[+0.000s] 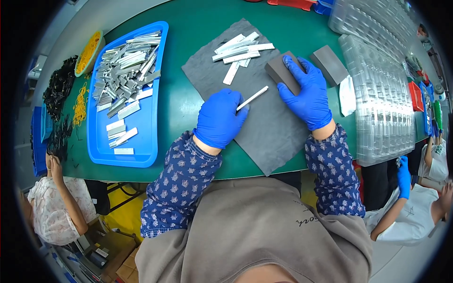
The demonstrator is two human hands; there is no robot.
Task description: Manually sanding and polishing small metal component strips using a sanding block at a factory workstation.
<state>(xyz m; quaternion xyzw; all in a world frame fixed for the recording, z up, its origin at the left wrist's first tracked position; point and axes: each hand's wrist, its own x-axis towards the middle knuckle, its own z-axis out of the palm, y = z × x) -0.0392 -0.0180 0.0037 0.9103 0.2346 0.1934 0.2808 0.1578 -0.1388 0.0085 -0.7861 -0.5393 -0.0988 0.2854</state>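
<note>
My left hand (219,118), in a blue glove, is closed round one end of a thin silvery-white metal strip (255,96), whose free end points up and to the right. My gloved right hand (309,99) grips a brown-grey rectangular block (277,70) that looks like a sanding sponge, fingers over its top and right side, thumb at its near end. Both hands are over a dark grey mat (276,141) lying askew. Several flat metal strips (236,51) lie in a loose heap on the mat beyond my left hand.
On the left, a blue tray (123,159) holds many metal pieces. Beyond it are yellow bands in a bowl (88,53) and black strands (59,85). A second block (329,65), a white wad (347,96) and clear plastic trays (382,104) stand right. Other people sit on both sides.
</note>
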